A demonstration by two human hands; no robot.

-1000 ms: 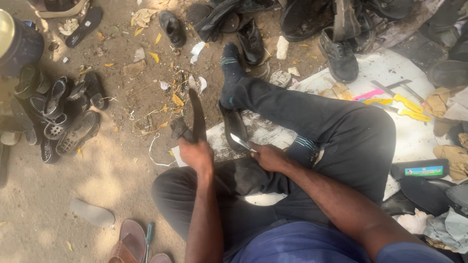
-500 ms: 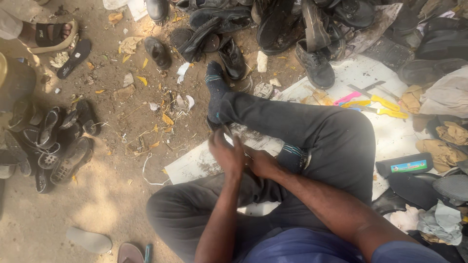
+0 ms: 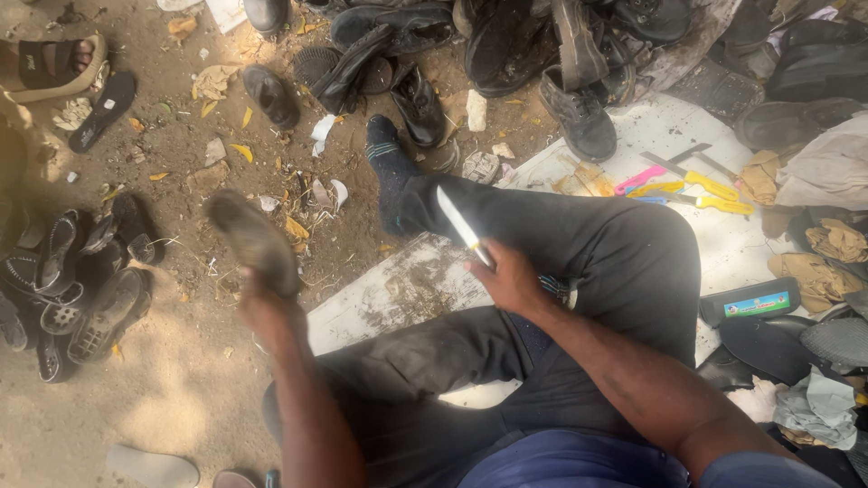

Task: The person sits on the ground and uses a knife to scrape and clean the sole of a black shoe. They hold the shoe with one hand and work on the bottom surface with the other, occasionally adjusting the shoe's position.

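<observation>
I see the left hand (image 3: 264, 312) gripping a dusty dark shoe sole (image 3: 253, 242), blurred, over the dirt ground (image 3: 181, 398); the right hand (image 3: 508, 280) clasps a pale-bladed knife (image 3: 463, 227) — above the black-trousered knee (image 3: 624, 244).

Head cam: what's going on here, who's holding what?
A person sits on the dirt ground with one socked leg stretched out. The right hand grips a knife, blade pointing up and away. The left hand holds a worn shoe sole off to the side, apart from the blade and blurred. A pile of black shoes lies ahead, sandals to the left, and yellow and pink tools lie on a white board.
</observation>
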